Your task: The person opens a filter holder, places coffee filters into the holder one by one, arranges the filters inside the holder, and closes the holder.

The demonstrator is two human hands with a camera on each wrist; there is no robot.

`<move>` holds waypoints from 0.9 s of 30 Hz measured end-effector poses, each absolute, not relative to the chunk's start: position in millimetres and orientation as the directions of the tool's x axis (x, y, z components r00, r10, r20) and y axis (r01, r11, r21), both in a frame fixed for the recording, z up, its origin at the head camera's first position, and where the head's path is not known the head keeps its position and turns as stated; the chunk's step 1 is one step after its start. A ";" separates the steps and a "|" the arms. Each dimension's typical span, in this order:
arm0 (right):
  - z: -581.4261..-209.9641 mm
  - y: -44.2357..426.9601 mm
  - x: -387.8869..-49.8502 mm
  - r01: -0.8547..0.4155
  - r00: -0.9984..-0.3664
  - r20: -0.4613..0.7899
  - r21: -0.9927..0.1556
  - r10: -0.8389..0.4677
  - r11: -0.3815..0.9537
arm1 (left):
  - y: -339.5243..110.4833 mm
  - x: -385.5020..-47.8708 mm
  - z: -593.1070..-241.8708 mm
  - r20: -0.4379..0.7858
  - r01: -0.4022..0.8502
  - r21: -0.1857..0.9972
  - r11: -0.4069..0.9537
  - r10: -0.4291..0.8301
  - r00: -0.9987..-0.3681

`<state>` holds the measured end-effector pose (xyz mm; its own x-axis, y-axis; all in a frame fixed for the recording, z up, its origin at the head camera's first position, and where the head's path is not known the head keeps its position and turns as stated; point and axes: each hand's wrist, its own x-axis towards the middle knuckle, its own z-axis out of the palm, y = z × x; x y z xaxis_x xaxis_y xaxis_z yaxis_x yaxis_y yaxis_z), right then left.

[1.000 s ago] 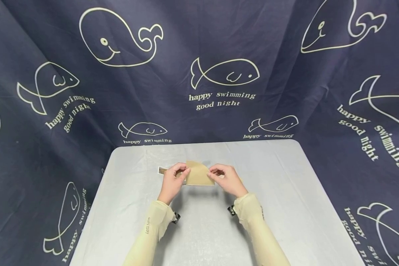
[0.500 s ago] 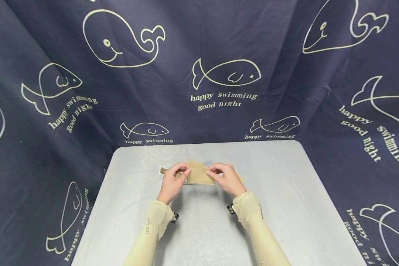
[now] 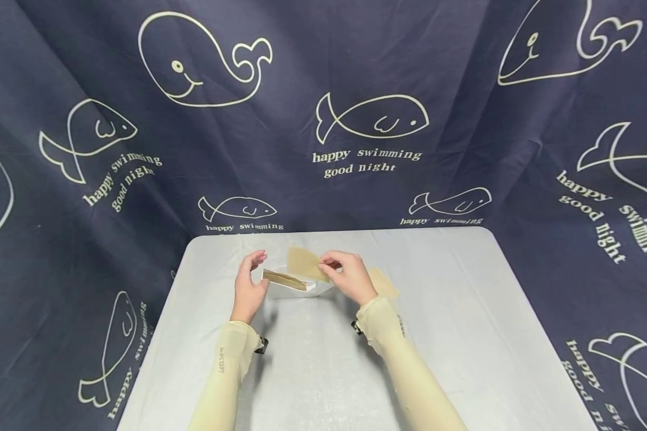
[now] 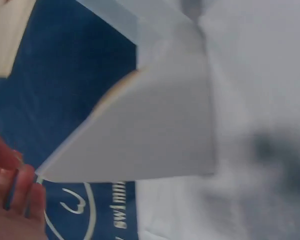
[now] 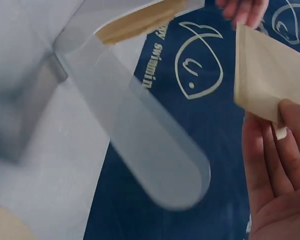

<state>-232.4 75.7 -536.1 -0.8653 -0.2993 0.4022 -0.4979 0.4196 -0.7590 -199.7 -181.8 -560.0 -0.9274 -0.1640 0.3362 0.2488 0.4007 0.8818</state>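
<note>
My right hand [image 3: 350,276] pinches a tan paper coffee filter [image 3: 304,263] between thumb and fingers, lifted above the table. In the right wrist view the filter [image 5: 272,75] shows a crimped side edge. A white box [image 3: 288,293] with brown papers [image 3: 287,279] inside its opening stands left of centre. From its right side extends a translucent round-ended flap [image 5: 155,155], clearest in the right wrist view. My left hand [image 3: 250,290] is at the box's left end, fingers apart and loosely bent, holding nothing. Its fingertips [image 4: 35,192] are close to the box's corner; contact is unclear.
A second tan paper [image 3: 383,284] lies on the table just right of my right hand, partly hidden by it. The pale table [image 3: 323,371] has rounded far corners. A dark blue curtain [image 3: 302,54] with fish drawings hangs behind and at both sides.
My left hand has let go of the filter and moved left to the box's end. My right hand carries the filter slightly left and up, uncovering the box.
</note>
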 end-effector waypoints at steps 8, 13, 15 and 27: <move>-549.1 34.1 -238.7 -0.576 -0.815 0.390 -0.620 -0.429 0.533 | -191.0 -207.2 -604.3 0.138 0.048 0.875 0.482 -0.151 -0.979; -558.0 20.3 -243.5 -0.592 -0.806 0.371 -0.521 -0.462 0.615 | -185.2 -211.0 -615.5 0.080 -0.033 0.860 0.510 -0.198 -0.977; -560.4 16.5 -244.0 -0.596 -0.803 0.369 -0.494 -0.468 0.634 | -182.2 -211.4 -617.7 0.079 -0.046 0.857 0.513 -0.219 -0.972; -582.7 -3.7 -237.5 -0.558 -0.829 0.316 -0.399 -0.462 0.728 | -166.9 -216.0 -629.8 0.191 -0.084 0.788 0.610 -0.372 -0.908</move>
